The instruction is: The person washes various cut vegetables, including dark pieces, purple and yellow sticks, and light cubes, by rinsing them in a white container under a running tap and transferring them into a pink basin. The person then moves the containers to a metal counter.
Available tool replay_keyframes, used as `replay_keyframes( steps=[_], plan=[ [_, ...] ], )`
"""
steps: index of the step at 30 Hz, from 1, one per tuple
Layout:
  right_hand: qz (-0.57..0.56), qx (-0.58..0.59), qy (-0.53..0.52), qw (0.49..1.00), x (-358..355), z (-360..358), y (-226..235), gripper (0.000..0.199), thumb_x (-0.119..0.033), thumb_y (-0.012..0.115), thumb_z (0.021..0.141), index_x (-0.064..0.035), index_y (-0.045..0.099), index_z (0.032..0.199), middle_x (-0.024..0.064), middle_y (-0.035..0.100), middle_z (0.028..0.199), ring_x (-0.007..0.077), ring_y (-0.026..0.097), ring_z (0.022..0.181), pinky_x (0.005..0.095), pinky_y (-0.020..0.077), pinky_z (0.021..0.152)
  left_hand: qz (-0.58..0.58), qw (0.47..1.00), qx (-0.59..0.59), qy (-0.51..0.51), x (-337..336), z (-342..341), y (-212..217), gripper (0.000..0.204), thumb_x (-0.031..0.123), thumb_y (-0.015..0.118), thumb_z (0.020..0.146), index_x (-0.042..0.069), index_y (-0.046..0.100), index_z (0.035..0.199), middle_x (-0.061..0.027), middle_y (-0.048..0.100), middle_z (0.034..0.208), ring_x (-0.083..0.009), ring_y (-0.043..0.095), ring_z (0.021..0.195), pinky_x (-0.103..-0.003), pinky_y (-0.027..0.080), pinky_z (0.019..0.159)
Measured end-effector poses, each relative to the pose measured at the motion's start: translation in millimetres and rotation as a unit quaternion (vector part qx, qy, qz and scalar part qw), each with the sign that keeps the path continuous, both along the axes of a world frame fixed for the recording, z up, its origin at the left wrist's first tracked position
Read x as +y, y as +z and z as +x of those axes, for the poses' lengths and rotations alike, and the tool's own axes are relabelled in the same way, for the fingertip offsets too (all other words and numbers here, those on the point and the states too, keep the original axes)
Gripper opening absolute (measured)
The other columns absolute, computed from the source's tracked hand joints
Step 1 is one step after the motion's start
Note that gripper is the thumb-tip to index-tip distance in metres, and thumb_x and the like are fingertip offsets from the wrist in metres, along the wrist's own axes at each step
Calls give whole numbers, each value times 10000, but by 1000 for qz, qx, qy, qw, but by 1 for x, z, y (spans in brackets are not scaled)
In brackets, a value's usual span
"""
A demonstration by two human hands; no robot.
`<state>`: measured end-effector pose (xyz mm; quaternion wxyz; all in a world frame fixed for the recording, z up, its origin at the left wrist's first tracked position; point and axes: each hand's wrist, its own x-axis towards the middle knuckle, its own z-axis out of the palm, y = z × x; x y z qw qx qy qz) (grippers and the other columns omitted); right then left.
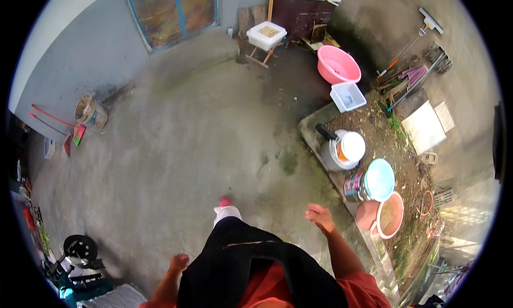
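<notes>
One shirt (267,287), two hands (179,262) (320,218) (rightward: one pink bucket (367,214))

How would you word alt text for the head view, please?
A person's left hand and right hand, both apparently empty, hang apart over a grey concrete yard. Buckets line a dirt bed at right; beyond them sits a pink basin.

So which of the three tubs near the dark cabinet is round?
The pink tub; the raised white tub and the low white tub beside the pink one are both rectangular.
</notes>
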<state>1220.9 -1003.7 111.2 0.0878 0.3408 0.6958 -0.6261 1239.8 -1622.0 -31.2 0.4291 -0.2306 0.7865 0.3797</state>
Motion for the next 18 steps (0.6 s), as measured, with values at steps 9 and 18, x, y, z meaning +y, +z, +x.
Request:
replay_keyframes(
  steps=[9,18],
  plan=[
    [128,-74,17,989,143,-271,-73,333,-123,631,782,-20,582,1095,54,641,809,128,604,634,249,446,521,-93,941,155,-288,163,-465,-14,189,236,561,774,92,662,704,-85,645,691,-244,629,656,-392,496,588],
    [2,-328,-160,931,274,-486,-74,179,-142,622,796,-73,596,959,43,624,731,164,615,600,295,458,502,1,913,379,-150,466,-973,67,377,397,586,796,30,634,726,-105,592,610,-225,534,555,-342,443,574]
  ],
)
